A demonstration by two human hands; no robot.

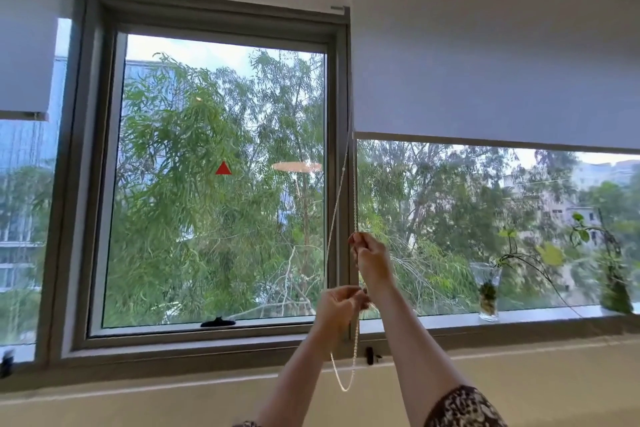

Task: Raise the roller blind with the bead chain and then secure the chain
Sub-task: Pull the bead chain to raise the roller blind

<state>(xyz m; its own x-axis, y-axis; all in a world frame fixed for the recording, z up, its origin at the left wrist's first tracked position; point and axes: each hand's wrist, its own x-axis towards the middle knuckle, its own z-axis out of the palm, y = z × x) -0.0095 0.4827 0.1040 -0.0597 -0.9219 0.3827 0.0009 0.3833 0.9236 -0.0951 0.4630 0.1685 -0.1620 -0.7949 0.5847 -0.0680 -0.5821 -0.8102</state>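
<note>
the looped white bead chain (355, 204), hanging left of the half-raised pale fabric roller blind (485, 73), is gripped high by the right hand (372, 262) and lower by the left hand (341, 303), seemingly for alternate pulls.

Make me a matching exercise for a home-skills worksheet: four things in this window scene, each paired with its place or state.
1. roller blind
2. right hand
3. left hand
4. glass vase

A. on the sill, right
B. gripping the chain, higher
C. partly raised
D. gripping the chain, lower

Pairs: 1-C, 2-B, 3-D, 4-A
</note>
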